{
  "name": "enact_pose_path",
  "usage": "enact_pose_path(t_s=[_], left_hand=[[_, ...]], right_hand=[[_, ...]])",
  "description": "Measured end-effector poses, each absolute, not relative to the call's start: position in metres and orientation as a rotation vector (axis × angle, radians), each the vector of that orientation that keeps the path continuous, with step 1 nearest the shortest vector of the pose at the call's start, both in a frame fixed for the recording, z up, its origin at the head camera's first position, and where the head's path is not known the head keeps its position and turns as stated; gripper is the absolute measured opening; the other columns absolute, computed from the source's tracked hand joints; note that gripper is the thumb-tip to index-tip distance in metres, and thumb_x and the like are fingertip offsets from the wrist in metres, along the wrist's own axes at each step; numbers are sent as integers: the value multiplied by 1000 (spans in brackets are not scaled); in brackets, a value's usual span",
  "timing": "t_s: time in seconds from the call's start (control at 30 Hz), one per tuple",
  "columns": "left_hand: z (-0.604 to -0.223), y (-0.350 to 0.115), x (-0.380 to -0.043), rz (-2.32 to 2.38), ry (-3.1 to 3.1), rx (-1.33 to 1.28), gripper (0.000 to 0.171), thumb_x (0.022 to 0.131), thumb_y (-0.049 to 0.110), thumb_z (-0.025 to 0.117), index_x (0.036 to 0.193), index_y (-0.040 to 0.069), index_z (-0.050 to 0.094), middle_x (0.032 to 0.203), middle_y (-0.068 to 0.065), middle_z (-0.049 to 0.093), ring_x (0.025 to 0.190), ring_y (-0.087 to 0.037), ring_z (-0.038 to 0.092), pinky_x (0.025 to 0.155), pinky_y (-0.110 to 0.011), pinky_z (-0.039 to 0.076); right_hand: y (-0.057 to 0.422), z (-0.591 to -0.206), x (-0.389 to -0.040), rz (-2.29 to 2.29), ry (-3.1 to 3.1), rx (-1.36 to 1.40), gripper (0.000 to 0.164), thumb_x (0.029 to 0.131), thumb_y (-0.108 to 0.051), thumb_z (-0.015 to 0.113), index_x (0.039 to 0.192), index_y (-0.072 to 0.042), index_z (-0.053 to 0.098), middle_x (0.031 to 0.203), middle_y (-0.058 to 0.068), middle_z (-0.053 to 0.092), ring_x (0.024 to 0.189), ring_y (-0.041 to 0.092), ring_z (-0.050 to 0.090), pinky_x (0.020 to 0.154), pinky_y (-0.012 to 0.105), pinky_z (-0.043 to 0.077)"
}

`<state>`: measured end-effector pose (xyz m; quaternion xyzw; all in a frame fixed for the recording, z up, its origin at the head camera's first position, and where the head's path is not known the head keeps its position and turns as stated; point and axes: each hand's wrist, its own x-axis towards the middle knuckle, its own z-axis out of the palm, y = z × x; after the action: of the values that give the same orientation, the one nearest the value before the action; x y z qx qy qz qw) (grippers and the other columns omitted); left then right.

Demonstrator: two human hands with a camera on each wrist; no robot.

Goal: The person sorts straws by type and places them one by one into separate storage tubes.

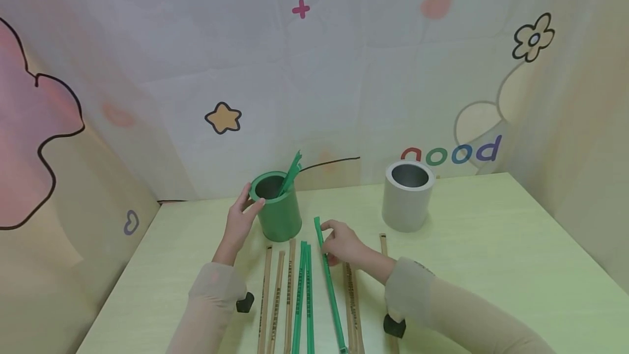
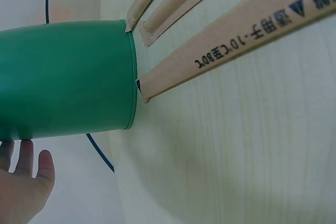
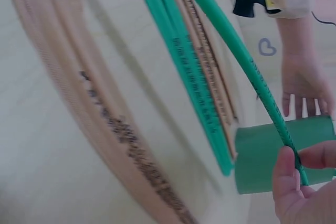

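A green cylindrical holder stands upright at the back, with green wrapped sticks leaning out of its mouth. My left hand rests against its left side near the rim, fingers nearly straight and fingertips at the wall. Between thumb and fingers, my right hand pinches a long green paper-wrapped straw near its far end; the straw slants over the table. Two more green wrapped straws lie left of it. Brown paper-wrapped straws with dark print lie at both sides of the green ones.
A white cylindrical holder stands upright at the back right. Behind the pale wooden table hangs a printed curtain. One brown wrapped straw lies partly under my right forearm.
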<state>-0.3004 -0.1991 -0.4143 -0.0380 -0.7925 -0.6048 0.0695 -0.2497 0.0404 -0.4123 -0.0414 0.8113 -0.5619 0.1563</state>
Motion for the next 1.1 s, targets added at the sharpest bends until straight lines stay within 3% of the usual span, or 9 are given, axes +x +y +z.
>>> enact_pose_path(t_s=[0.27,0.5,1.1], left_hand=[[-412,-199,-299,-1826,-2391,-113,65,88,33,53,142,23,18,147,1,20,129,-23,30,101,-51,27],[-394,-191,-286,-1867,-2390,-108,64,89,26,51,142,17,16,148,-3,16,130,-26,27,103,-51,24],[-392,-190,-283,-1834,-2409,-102,64,90,26,50,143,15,15,148,-4,15,131,-27,26,103,-51,24]], right_hand=[[46,-376,-254,-1730,2252,-190,49,78,8,52,124,-1,41,68,6,51,52,15,49,51,31,51],[53,-362,-265,-1808,2235,-240,50,78,6,52,126,-4,39,72,7,52,53,15,53,53,30,51],[58,-328,-273,-2072,2202,-264,51,82,5,50,128,-7,34,79,6,47,59,14,56,58,30,53]])
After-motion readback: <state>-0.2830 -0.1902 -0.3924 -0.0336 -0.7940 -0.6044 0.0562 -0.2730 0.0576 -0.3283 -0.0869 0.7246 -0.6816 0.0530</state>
